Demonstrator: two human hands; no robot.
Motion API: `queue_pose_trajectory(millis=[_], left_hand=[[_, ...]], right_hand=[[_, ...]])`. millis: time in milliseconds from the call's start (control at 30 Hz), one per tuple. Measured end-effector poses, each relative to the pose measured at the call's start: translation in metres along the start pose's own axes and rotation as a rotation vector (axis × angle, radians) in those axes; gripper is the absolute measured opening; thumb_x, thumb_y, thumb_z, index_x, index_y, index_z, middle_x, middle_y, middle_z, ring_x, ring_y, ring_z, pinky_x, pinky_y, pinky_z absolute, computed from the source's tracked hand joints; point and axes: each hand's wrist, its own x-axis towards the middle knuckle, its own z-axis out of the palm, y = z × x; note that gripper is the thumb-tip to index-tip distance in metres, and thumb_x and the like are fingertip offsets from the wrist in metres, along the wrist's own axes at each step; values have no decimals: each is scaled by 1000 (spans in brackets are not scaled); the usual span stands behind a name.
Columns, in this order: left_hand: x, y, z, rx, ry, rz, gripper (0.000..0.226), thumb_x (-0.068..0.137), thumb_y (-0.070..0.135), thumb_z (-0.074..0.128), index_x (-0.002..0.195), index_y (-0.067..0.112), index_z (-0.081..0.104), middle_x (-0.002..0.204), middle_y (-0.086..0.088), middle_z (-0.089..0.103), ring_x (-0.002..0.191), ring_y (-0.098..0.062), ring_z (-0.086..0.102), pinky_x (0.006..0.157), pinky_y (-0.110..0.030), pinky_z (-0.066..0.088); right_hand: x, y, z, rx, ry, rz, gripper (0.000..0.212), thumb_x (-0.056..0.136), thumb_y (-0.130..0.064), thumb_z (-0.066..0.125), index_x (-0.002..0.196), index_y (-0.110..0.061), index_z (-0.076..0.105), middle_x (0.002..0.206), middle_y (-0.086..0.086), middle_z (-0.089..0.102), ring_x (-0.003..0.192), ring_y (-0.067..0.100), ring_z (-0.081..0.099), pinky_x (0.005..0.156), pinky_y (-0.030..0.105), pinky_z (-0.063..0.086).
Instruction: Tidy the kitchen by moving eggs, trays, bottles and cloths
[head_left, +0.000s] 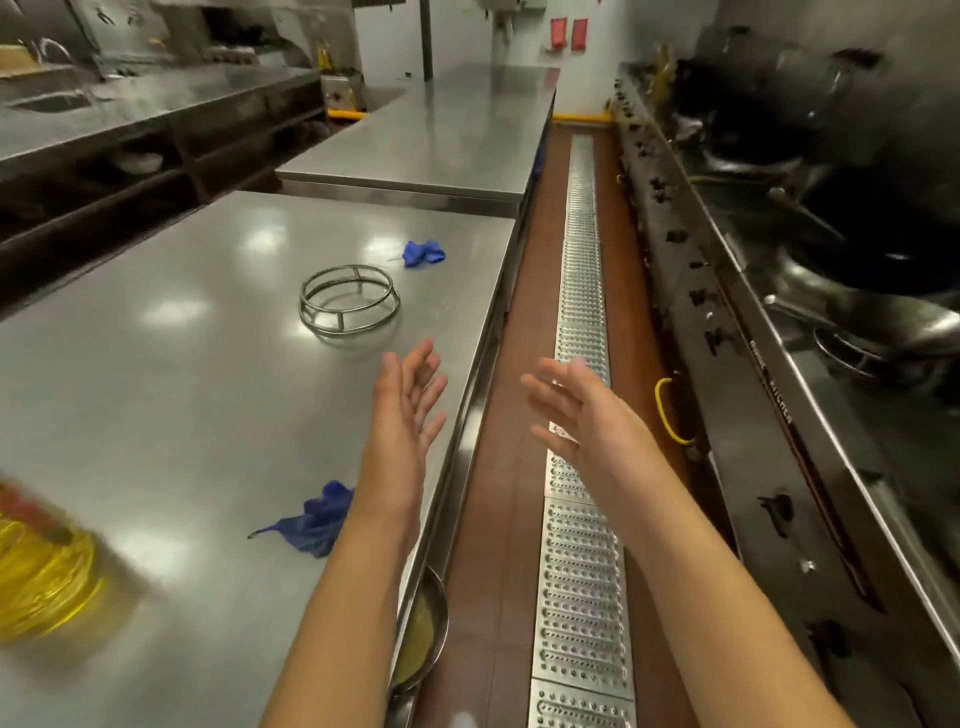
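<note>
My left hand (408, 410) is raised over the right edge of the steel table (156, 389), fingers spread, holding nothing. My right hand (576, 410) hovers over the aisle floor, also open and empty. A crumpled blue cloth (314, 519) lies on the table just left of my left forearm. A second blue cloth (423, 253) lies farther back near the table's right edge. A bottle of yellow oil (41, 571), blurred, stands at the table's near left corner.
A metal wok ring (349, 301) sits mid-table. A steel bowl (421, 634) juts from under the table edge. A perforated drain grate (582, 364) runs down the brown aisle. Woks and burners (857, 249) line the right. A second steel table (441, 135) stands beyond.
</note>
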Motion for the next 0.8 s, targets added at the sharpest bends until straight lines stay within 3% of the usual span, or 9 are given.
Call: queue_pose_trajectory(millis=[167, 333, 500, 800], left_hand=[[62, 3, 10, 7, -54, 15, 69, 89, 70, 25, 144, 36, 48, 147, 12, 53, 132, -1, 51, 116, -37, 36], [99, -5, 7, 33, -9, 9, 70, 86, 72, 27, 143, 37, 50, 144, 16, 54, 130, 1, 52, 117, -39, 34], [132, -3, 3, 70, 125, 15, 71, 87, 71, 26, 144, 37, 49, 144, 16, 55, 129, 1, 53, 115, -36, 36], [204, -4, 75, 121, 302, 92, 74, 85, 70, 26, 146, 33, 48, 144, 16, 55, 128, 1, 54, 116, -37, 36]], right_hand=[[48, -10, 2, 2, 31, -7, 50, 101, -43, 38, 143, -17, 49, 136, 1, 61, 129, 14, 54, 110, 37, 43], [102, -7, 1, 26, -11, 5, 50, 101, -45, 38, 141, -19, 51, 135, -2, 62, 126, 10, 55, 109, 36, 43], [169, -12, -1, 59, -103, 52, 42, 102, -44, 37, 133, -22, 56, 132, -1, 63, 123, 13, 56, 90, 26, 49], [274, -63, -50, 57, -295, -29, 37, 101, -48, 41, 128, -29, 57, 129, -7, 65, 123, 9, 58, 108, 38, 45]])
